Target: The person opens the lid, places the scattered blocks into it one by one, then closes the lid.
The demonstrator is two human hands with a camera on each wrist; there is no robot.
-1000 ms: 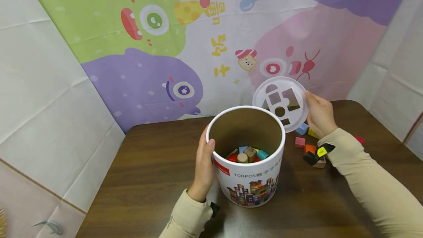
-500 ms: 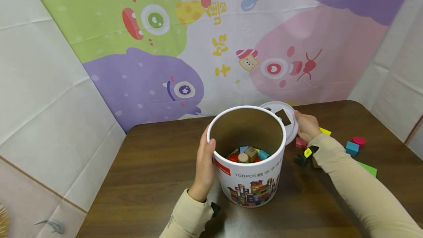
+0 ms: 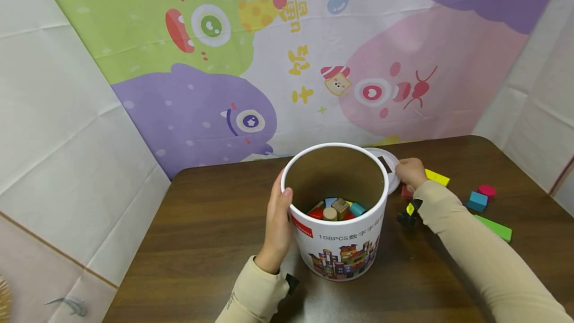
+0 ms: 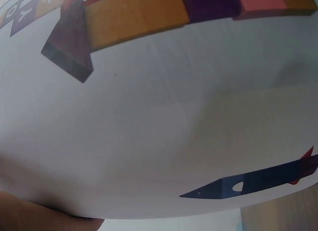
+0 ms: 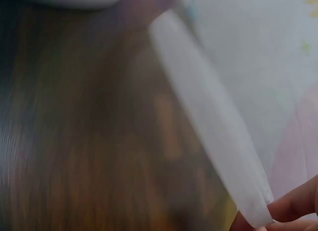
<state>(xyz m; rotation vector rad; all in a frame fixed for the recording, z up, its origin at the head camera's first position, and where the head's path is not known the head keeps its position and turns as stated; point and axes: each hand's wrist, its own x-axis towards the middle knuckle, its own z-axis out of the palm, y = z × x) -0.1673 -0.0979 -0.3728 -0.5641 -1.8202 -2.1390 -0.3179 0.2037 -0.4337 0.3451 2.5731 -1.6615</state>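
A white bucket [image 3: 345, 243] printed with coloured blocks stands upright, its top uncovered, with several wooden blocks [image 3: 339, 208] inside. My left hand [image 3: 277, 228] holds its left side, thumb near the rim and fingers partly hidden behind. In the left wrist view the bucket's printed wall [image 4: 149, 126] fills most of the picture. My right hand [image 3: 410, 171] pinches the edge of a thin white round lid [image 3: 391, 161] with cut-out shapes, low behind the bucket. The right wrist view shows the lid [image 5: 208, 112] edge-on between thumb and fingers [image 5: 298, 201]. The bucket hides part of the lid.
Loose blocks lie on the dark wooden table [image 3: 215, 233] to the right: yellow [image 3: 437, 177], blue [image 3: 477, 201], red round [image 3: 486, 192] and green [image 3: 493, 228]. A pink block [image 3: 406, 192] is partly behind the right hand. A cartoon-printed cloth [image 3: 314, 64] hangs at the back.
My right hand has lowered the lid from upright above the table down behind the bucket, towards the tabletop. The left hand and the bucket have stayed in place.
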